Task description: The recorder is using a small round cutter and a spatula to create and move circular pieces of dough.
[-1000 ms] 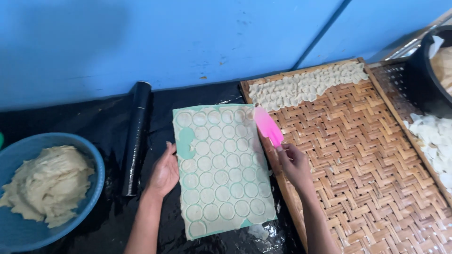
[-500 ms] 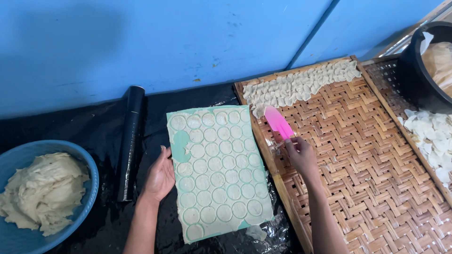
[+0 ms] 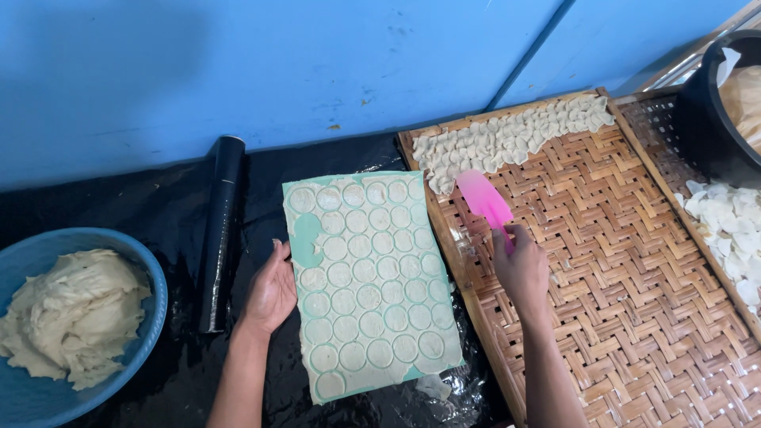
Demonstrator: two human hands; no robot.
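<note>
A pale green board (image 3: 305, 238) lies on black plastic, covered with a thin dough sheet cut into several rows of round discs (image 3: 369, 277). My left hand (image 3: 271, 289) rests flat against the board's left edge. My right hand (image 3: 521, 265) grips a pink spatula (image 3: 485, 200), its blade over the near left part of a woven bamboo tray (image 3: 618, 285). Cut dough discs (image 3: 507, 139) lie in overlapping rows along the tray's far edge.
A blue bowl (image 3: 147, 317) of raw dough (image 3: 67, 317) sits at the left. A black rolling tube (image 3: 220, 226) lies beside the board. A second woven tray with white discs (image 3: 729, 226) and a black pot (image 3: 705, 119) are at the right. A blue wall runs behind.
My right hand has carried the pink spatula from the board's right edge out over the bamboo tray. My left hand has stayed at the board's left edge.
</note>
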